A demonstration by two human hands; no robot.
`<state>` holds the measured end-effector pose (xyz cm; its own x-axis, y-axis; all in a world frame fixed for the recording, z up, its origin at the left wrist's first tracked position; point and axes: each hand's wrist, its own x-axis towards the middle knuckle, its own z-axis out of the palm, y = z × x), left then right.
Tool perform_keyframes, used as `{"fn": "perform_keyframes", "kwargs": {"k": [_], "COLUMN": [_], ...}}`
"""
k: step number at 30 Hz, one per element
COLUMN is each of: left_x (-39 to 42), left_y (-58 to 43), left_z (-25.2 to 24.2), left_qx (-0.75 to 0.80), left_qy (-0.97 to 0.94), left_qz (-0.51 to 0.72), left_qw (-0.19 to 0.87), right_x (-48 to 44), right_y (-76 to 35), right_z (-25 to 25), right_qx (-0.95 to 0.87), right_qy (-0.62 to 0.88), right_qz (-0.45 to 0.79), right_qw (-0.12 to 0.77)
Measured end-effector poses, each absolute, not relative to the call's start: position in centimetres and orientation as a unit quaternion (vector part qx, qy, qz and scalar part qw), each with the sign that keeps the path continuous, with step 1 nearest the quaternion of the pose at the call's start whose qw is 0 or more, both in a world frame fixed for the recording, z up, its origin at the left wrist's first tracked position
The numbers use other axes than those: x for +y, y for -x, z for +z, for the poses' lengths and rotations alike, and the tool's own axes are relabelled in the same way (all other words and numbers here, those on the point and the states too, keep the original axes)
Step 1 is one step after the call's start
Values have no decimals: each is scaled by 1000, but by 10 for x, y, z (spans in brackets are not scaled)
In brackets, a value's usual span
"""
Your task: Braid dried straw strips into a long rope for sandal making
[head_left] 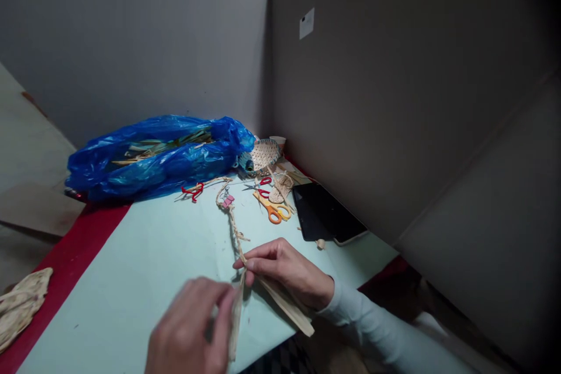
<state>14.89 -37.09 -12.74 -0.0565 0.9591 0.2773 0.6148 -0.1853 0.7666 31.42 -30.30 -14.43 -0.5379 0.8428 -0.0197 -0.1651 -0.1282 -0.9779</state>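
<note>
A thin braid of pale dried plant fibre [234, 225] runs across the light green paper, with pink binder clips [227, 201] on its upper part. My right hand [291, 274] pinches the braid's near end between thumb and fingers. From there two flat dried-leaf strips spread towards me. One leaf strip [287, 308] passes below my right hand and sticks out at the lower right. The other strip [236, 324] hangs down beside my left hand [188, 327], whose curled fingers and thumb close on it. That hand is smeared by motion.
At the back left lies a blue plastic bag [162, 181] with dried leaves. Orange-handled scissors [274, 214], red-handled scissors [263, 193], a woven piece [265, 155] and dark tablets [313, 210] lie at the back right. Grey panels [372, 99] rise behind.
</note>
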Motion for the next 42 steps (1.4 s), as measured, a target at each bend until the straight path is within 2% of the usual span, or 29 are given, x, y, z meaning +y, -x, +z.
{"fn": "perform_keyframes", "kwargs": {"k": [3, 5, 8, 11, 16, 19, 24, 27, 29, 33, 37, 42], "left_x": [-342, -328, -323, -327, -334, -336, -344, -345, -345, -343, -344, -345], "left_y": [-138, -141, -152, -158, -155, -155, -156, -153, -152, -152, -155, -155], "left_z": [-115, -119, -132, -140, -143, -146, -149, -149, -149, -151, -152, -155], "left_qx": [596, 508, 437, 459, 514, 534, 525, 501, 496, 480, 468, 473], "left_qy": [-576, -531, -442, -413, -444, -454, -400, -383, -382, -397, -406, -412], "left_qz": [385, 354, 341, 357, 356, 378, 425, 447, 445, 434, 440, 450], "left_qw": [406, 579, 705, 701, 642, 605, 620, 634, 640, 651, 650, 636], "right_x": [-303, -304, -305, -308, -319, -332, -363, -373, -370, -350, -329, -315], "right_y": [-313, -312, -313, -318, -325, -322, -302, -294, -296, -311, -314, -307], "right_z": [-146, -148, -148, -144, -130, -128, -148, -154, -147, -124, -120, -134], "right_qx": [-541, -539, -559, -650, -791, -820, -855, -866, -864, -823, -802, -780], "right_qy": [274, 236, 230, 292, 436, 451, 450, 414, 403, 450, 459, 456], "right_qz": [708, 722, 709, 609, 321, 218, 66, -22, -12, 107, 259, 331], "right_qw": [363, 365, 364, 348, 286, 278, 249, 279, 302, 331, 280, 272]}}
